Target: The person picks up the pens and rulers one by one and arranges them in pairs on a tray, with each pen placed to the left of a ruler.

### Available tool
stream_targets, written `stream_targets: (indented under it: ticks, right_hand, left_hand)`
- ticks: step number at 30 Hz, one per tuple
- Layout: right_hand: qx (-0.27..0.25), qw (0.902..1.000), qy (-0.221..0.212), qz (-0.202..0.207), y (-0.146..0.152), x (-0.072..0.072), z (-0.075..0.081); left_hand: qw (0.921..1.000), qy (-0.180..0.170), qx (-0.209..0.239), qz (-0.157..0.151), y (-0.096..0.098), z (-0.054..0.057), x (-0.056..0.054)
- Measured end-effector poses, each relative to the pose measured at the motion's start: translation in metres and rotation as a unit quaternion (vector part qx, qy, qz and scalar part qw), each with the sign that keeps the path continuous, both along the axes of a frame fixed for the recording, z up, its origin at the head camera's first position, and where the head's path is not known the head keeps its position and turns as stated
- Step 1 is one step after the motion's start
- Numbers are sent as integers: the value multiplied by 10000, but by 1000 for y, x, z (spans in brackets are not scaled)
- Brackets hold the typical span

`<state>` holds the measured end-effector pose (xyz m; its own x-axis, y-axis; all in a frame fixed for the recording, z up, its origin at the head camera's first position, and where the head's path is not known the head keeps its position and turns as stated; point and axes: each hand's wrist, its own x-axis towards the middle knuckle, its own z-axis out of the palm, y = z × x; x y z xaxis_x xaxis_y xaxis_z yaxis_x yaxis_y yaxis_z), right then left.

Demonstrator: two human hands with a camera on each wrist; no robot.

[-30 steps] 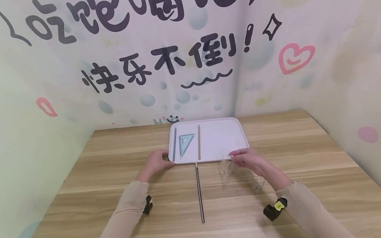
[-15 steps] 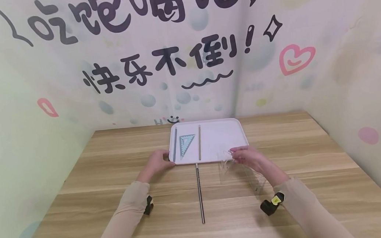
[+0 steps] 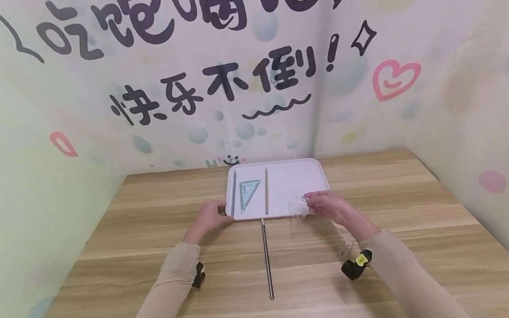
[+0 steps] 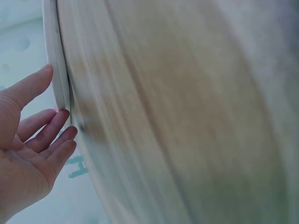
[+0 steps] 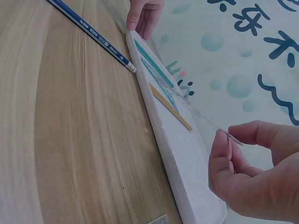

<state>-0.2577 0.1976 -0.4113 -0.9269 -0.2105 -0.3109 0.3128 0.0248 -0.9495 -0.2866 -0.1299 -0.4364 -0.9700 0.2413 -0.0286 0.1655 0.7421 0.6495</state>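
Observation:
My left hand (image 3: 208, 216) holds the front left corner of a white tray (image 3: 295, 176), thumb at the front rim and fingers at the side. In the left wrist view its thumb and fingertips touch the rim (image 4: 55, 51). My right hand (image 3: 329, 207) pinches a clear set square (image 3: 299, 206) over the tray's front right part; the right wrist view shows it nearly edge-on. Inside the tray lie a teal pencil (image 3: 234, 194), a light blue set square (image 3: 249, 194) and a yellowish pencil (image 3: 266, 191), left to right.
A dark blue pencil (image 3: 267, 261) lies on the wooden table (image 3: 150, 196), its eraser end close to the tray's front edge. Another clear piece (image 3: 341, 240), partly behind my right forearm, lies on the table. A printed wall (image 3: 182, 144) stands behind the table.
My right hand has moved slightly away from me and left, carrying the clear set square from the tray's front edge to over the tray. My left hand stays at the corner.

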Motion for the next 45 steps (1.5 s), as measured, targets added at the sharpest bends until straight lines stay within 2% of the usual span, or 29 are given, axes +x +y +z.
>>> stream_targets:
  ticks: [16,19,22,26,29,31,34,36,37,39,40,43,44,45]
  right_hand:
    - [16,9997,-1,-224,-4,-19,5]
    - [42,9996,81,-271,-4,-25,1]
    - [-85,9994,220,-264,0,-39,-15]
    - [-566,9975,414,-100,22,-89,-71]
    - [-766,9957,525,-26,33,-118,-100]
    - [-545,9974,405,-229,25,-113,-90]
    - [-232,9979,350,-487,7,-92,-60]
    - [93,9971,149,-735,-5,-78,-40]
    - [1,9973,169,-711,-7,-74,-37]
    - [-202,9974,220,-657,-3,-84,-48]
    - [-409,9971,307,-556,3,-94,-62]
    - [-615,9961,314,-547,13,-118,-91]
    - [-647,9958,381,-529,18,-130,-105]
    - [-520,9961,359,-624,15,-129,-104]
  left_hand:
    - [10000,22,-6,-53,-3,-2,-1]
    - [10000,-26,21,-35,-2,-1,-1]
    - [10000,-54,31,-33,-2,0,-1]
    - [10000,-40,-32,-62,-2,1,0]
    - [9999,2,-90,-89,-2,2,0]
    - [9998,72,-143,-126,-2,2,0]
    - [9997,140,-146,-155,-2,2,-1]
    - [9996,151,-131,-176,-1,1,-1]
    - [9997,132,-108,-173,-1,1,-1]
    - [9999,67,-57,-148,-1,0,-2]
    - [9999,31,-38,-134,-1,0,-2]
    - [10000,-42,-19,-85,-1,-1,-2]
    - [10000,-57,-18,-74,-1,-1,-2]
    - [10000,-69,-17,-61,-1,-1,-2]
